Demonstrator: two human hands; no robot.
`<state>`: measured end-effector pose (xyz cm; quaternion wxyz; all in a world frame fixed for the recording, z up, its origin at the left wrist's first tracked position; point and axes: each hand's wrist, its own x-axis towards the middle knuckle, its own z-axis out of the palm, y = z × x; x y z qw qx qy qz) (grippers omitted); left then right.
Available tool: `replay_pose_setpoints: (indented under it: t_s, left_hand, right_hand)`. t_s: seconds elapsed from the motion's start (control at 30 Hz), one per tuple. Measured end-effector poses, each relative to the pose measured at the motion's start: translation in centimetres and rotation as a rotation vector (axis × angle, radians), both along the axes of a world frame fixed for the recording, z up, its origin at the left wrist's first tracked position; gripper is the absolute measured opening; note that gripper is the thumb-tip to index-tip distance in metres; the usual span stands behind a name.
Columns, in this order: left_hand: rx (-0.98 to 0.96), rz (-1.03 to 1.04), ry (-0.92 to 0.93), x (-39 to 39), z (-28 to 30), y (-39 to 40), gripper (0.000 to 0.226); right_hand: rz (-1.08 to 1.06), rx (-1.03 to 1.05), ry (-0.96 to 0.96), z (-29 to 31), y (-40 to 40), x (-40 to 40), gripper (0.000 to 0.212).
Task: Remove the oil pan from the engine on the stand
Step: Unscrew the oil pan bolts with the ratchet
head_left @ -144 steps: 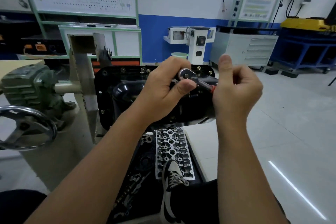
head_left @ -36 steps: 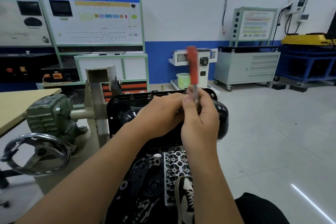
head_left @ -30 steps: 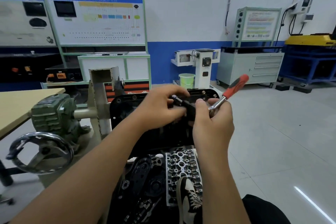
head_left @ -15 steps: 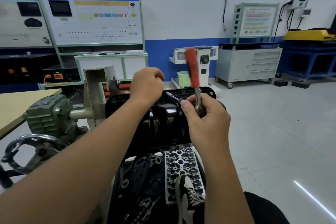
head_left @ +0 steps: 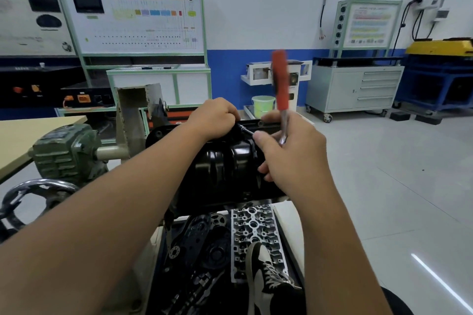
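Both my forearms reach forward, wrists close together. My left hand [head_left: 213,116] is curled into a fist, knuckles up. My right hand [head_left: 289,153] grips with thumb extended.

Hands [head_left: 289,151] on ratchet [head_left: 280,89] over oil pan [head_left: 225,166]

Views: one only, the head camera, so no part of the scene is shared with another view.
Position: worn on the person's head, above and behind both forearms.
Direction: forward and down across the black oil pan [head_left: 225,163], out to the far wall [head_left: 268,7].
Nearness: close; the left hand [head_left: 212,116] and right hand [head_left: 289,151] sit mid-frame, a shoe [head_left: 268,276] at the bottom edge.
Lens: wide-angle; the floor [head_left: 396,186] spreads out to the right.
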<state>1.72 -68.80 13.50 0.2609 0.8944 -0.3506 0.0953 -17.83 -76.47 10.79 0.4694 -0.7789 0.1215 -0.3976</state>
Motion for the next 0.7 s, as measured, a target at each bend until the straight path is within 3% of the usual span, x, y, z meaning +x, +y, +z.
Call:
replay_pose_setpoints:
  t_s: [0.07, 0.1, 0.17, 0.3, 0.37, 0.57, 0.7]
  left_hand:
    - [-0.071, -0.007, 0.094, 0.1, 0.1, 0.2, 0.017]
    - [-0.065, -0.031, 0.115, 0.1, 0.1, 0.3, 0.018]
    - [-0.022, -0.095, 0.125, 0.3, 0.0, 0.3, 0.039]
    - [-0.018, -0.096, 0.117, 0.7, -0.2, 0.1, 0.031]
    - [0.036, -0.085, 0.092, 0.6, -0.3, 0.0, 0.027]
    - [0.036, -0.102, 0.078, 0.0, -0.2, 0.2, 0.047]
    - [0.071, -0.126, 0.038, -0.3, -0.1, 0.2, 0.047]
  right_hand:
    - [-0.018, -0.176, 0.1, 0.3, -0.3, -0.1, 0.017]
    - [-0.026, -0.239, 0.142, 0.5, -0.3, -0.2, 0.019]
    - [-0.058, -0.332, 0.211, 1.3, -0.5, -0.2, 0.029]
    - [-0.144, -0.433, 0.215, 1.9, -1.0, 0.1, 0.028]
    - [-0.143, -0.286, 0.154, 0.9, -0.4, 0.2, 0.026]
    - [0.074, 0.43, 0.03, -0.9, 1.1, 0.0, 0.048]
    - [0.301, 0.943, -0.024, -0.9, 1.4, -0.1, 0.048]
